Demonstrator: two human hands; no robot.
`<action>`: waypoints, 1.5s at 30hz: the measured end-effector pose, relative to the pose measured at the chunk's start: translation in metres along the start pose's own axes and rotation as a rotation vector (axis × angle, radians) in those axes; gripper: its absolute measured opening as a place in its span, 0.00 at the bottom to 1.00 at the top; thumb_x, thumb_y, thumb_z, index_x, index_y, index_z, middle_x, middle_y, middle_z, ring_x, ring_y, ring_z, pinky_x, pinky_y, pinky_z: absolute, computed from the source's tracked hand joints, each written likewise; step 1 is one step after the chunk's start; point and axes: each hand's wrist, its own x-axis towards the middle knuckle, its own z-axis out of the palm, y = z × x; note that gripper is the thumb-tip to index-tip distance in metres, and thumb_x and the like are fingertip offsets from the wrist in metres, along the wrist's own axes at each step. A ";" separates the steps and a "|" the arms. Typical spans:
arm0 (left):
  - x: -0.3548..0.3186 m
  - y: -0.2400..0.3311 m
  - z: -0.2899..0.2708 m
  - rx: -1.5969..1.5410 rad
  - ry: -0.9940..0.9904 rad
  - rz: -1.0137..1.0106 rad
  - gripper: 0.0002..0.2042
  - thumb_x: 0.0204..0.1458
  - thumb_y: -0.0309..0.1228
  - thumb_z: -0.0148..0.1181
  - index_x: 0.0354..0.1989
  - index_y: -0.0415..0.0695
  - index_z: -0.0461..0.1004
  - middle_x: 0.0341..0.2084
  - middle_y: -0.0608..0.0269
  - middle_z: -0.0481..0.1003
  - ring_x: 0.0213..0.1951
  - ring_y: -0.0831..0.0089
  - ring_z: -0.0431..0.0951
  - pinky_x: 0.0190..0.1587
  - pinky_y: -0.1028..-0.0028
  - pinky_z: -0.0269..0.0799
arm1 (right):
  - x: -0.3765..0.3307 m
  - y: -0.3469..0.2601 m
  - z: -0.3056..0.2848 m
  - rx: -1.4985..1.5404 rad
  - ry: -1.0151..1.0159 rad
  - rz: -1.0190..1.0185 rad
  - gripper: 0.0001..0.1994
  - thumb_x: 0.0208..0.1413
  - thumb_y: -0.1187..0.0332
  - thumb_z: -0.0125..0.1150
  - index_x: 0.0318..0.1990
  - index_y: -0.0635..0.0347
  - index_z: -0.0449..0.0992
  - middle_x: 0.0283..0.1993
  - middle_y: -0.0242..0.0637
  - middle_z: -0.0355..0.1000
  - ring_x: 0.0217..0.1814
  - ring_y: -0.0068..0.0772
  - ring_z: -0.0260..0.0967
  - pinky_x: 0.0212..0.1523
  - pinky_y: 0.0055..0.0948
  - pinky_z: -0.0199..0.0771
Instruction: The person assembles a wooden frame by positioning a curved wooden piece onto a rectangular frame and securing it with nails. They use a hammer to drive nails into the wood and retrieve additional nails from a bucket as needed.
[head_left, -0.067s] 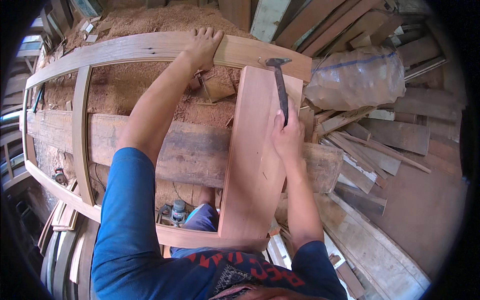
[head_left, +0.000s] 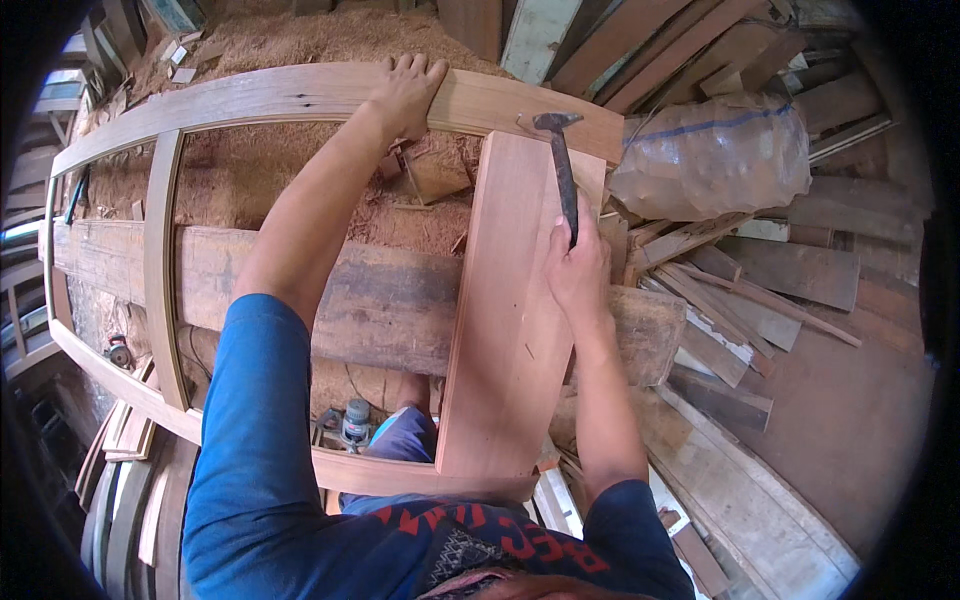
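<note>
A large frame of pale reddish wood [head_left: 230,98], shaped like a door, lies across a thick timber beam [head_left: 380,300]. My left hand [head_left: 408,95] grips its far long rail, with the fingers curled over the outer edge. In my right hand [head_left: 580,268] is a hammer [head_left: 564,175], held by its dark handle. The hammer's head is over the far right corner, where the wide cross board [head_left: 510,310] meets the far rail. Whether the head touches the wood I cannot tell. A narrower crosspiece [head_left: 164,270] spans the frame on the left.
Sawdust [head_left: 330,45] covers the ground beyond the frame. Scrap boards [head_left: 720,290] and a plastic-wrapped bundle [head_left: 710,157] lie on the right. Near my leg stands a power tool [head_left: 355,422]; another small tool [head_left: 118,352] lies at left. Stacked wood strips [head_left: 150,490] are at lower left.
The hammer in my right hand has shifted very slightly, its head a touch farther away. My left hand and the frame have not moved.
</note>
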 end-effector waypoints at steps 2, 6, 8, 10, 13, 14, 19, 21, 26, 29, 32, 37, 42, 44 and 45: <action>0.000 -0.001 -0.001 -0.001 -0.006 -0.007 0.48 0.32 0.27 0.73 0.70 0.43 0.58 0.58 0.46 0.68 0.63 0.46 0.68 0.65 0.48 0.63 | 0.013 -0.012 -0.016 0.011 -0.061 0.054 0.24 0.68 0.66 0.54 0.70 0.60 0.66 0.54 0.62 0.76 0.54 0.66 0.76 0.53 0.54 0.76; -0.001 -0.004 0.002 -0.006 0.026 0.007 0.49 0.32 0.28 0.73 0.70 0.42 0.57 0.57 0.45 0.68 0.63 0.46 0.68 0.65 0.48 0.64 | 0.025 -0.032 -0.031 0.053 0.176 -0.169 0.25 0.67 0.67 0.55 0.71 0.57 0.67 0.55 0.61 0.76 0.53 0.67 0.76 0.53 0.55 0.76; 0.000 -0.003 0.002 0.010 0.041 0.011 0.49 0.32 0.28 0.73 0.70 0.42 0.57 0.58 0.45 0.68 0.63 0.45 0.68 0.65 0.48 0.63 | 0.023 -0.023 -0.017 0.025 0.161 -0.197 0.25 0.67 0.67 0.55 0.72 0.55 0.66 0.53 0.60 0.77 0.51 0.67 0.76 0.51 0.56 0.76; 0.000 0.002 0.002 0.009 -0.010 0.009 0.49 0.32 0.28 0.73 0.71 0.42 0.57 0.58 0.44 0.68 0.64 0.45 0.67 0.66 0.48 0.62 | 0.034 -0.015 -0.013 -0.266 -0.112 -0.056 0.25 0.68 0.66 0.55 0.73 0.50 0.66 0.48 0.59 0.77 0.47 0.66 0.77 0.46 0.59 0.76; 0.005 -0.001 -0.008 0.019 -0.012 -0.002 0.49 0.33 0.29 0.73 0.71 0.42 0.56 0.58 0.44 0.68 0.65 0.45 0.67 0.67 0.48 0.61 | 0.043 -0.005 -0.018 -0.198 -0.079 -0.036 0.26 0.68 0.66 0.54 0.73 0.50 0.65 0.48 0.61 0.77 0.46 0.65 0.78 0.44 0.58 0.76; 0.001 0.000 -0.003 0.016 -0.023 -0.003 0.49 0.34 0.30 0.73 0.71 0.42 0.56 0.58 0.45 0.68 0.65 0.45 0.66 0.68 0.48 0.60 | 0.038 -0.015 -0.026 -0.155 -0.039 -0.008 0.26 0.68 0.66 0.54 0.73 0.54 0.64 0.47 0.62 0.77 0.46 0.66 0.78 0.44 0.58 0.76; 0.001 0.000 -0.002 0.030 -0.008 0.010 0.48 0.36 0.31 0.73 0.71 0.43 0.57 0.58 0.46 0.69 0.65 0.47 0.67 0.68 0.50 0.60 | 0.026 -0.022 -0.013 0.076 0.238 -0.178 0.27 0.69 0.66 0.53 0.72 0.66 0.62 0.46 0.67 0.77 0.47 0.68 0.77 0.47 0.57 0.76; 0.002 0.000 -0.001 0.022 0.016 0.013 0.48 0.34 0.30 0.73 0.71 0.43 0.57 0.58 0.46 0.68 0.65 0.48 0.67 0.69 0.48 0.60 | 0.040 -0.008 0.000 -0.219 -0.160 0.038 0.26 0.69 0.66 0.52 0.71 0.66 0.62 0.48 0.68 0.76 0.48 0.68 0.77 0.48 0.56 0.76; 0.009 -0.005 -0.013 -0.018 -0.029 -0.041 0.49 0.31 0.28 0.75 0.70 0.44 0.59 0.59 0.48 0.68 0.65 0.49 0.67 0.70 0.45 0.59 | 0.045 -0.051 -0.035 0.104 0.216 -0.166 0.24 0.67 0.71 0.55 0.69 0.66 0.66 0.53 0.66 0.75 0.49 0.66 0.78 0.50 0.52 0.78; 0.000 0.002 -0.004 -0.010 -0.028 -0.027 0.49 0.30 0.27 0.74 0.69 0.44 0.59 0.58 0.48 0.68 0.65 0.49 0.67 0.70 0.45 0.60 | 0.023 -0.048 -0.039 0.117 0.396 -0.465 0.24 0.65 0.75 0.56 0.68 0.66 0.68 0.53 0.63 0.76 0.46 0.63 0.78 0.49 0.49 0.80; 0.004 -0.002 -0.003 -0.008 0.017 -0.014 0.50 0.30 0.27 0.74 0.70 0.44 0.58 0.58 0.48 0.68 0.65 0.49 0.67 0.70 0.46 0.59 | 0.040 -0.018 -0.016 -0.192 -0.064 -0.120 0.26 0.66 0.72 0.56 0.71 0.61 0.65 0.52 0.61 0.77 0.48 0.66 0.78 0.50 0.54 0.79; -0.002 -0.001 0.006 0.000 -0.031 -0.038 0.51 0.30 0.28 0.74 0.71 0.44 0.58 0.59 0.48 0.68 0.65 0.49 0.67 0.71 0.47 0.58 | 0.035 -0.014 -0.028 -0.112 0.115 -0.193 0.25 0.67 0.71 0.55 0.71 0.55 0.66 0.47 0.60 0.79 0.48 0.64 0.79 0.47 0.53 0.79; 0.002 0.000 0.005 0.027 0.011 -0.009 0.49 0.32 0.31 0.74 0.70 0.44 0.58 0.59 0.47 0.68 0.64 0.47 0.67 0.68 0.50 0.60 | 0.030 -0.012 -0.008 -0.106 0.036 -0.200 0.25 0.66 0.70 0.57 0.70 0.59 0.67 0.52 0.62 0.77 0.49 0.65 0.78 0.47 0.55 0.78; 0.002 0.000 0.006 0.024 0.029 -0.028 0.51 0.29 0.28 0.74 0.71 0.44 0.58 0.58 0.48 0.68 0.64 0.49 0.67 0.70 0.49 0.59 | 0.032 -0.002 -0.018 -0.214 -0.113 -0.045 0.25 0.65 0.70 0.57 0.70 0.59 0.67 0.53 0.62 0.76 0.49 0.65 0.78 0.46 0.56 0.78; 0.007 -0.003 0.001 0.035 0.037 -0.033 0.51 0.29 0.28 0.74 0.71 0.44 0.58 0.58 0.48 0.68 0.64 0.49 0.67 0.70 0.49 0.59 | 0.037 -0.007 -0.021 -0.265 -0.197 0.027 0.25 0.65 0.70 0.57 0.69 0.59 0.67 0.53 0.62 0.76 0.48 0.65 0.78 0.46 0.56 0.78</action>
